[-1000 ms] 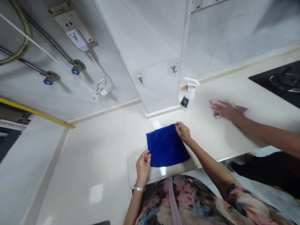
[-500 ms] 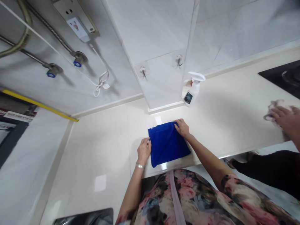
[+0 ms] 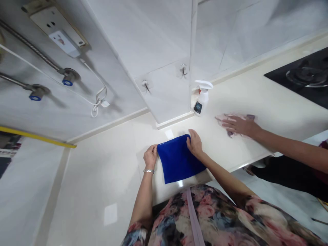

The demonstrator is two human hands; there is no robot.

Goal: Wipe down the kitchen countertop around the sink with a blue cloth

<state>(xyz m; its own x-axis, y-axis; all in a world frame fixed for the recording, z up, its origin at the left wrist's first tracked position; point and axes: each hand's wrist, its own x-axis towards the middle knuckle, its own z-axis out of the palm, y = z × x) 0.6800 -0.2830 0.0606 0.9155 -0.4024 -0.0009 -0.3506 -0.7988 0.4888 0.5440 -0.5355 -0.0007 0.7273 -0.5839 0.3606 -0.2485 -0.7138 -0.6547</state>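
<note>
A folded blue cloth lies on the pale countertop in front of me. At its upper left corner, my left hand has its fingers pinched together on the edge; a silver bracelet circles that wrist. Across from it, my right hand grips the upper right corner, thumb over the fabric and fingers along the edge. Part of that corner is hidden by the hand.
To the right, another person's hand presses a pinkish rag on the countertop. A white spray bottle stands by the wall pillar. A black gas stove is at far right.
My left hand has moved up the cloth's left side to its corner. The other person's hand and rag have swept leftward toward the cloth. The view has shifted somewhat to the right.
</note>
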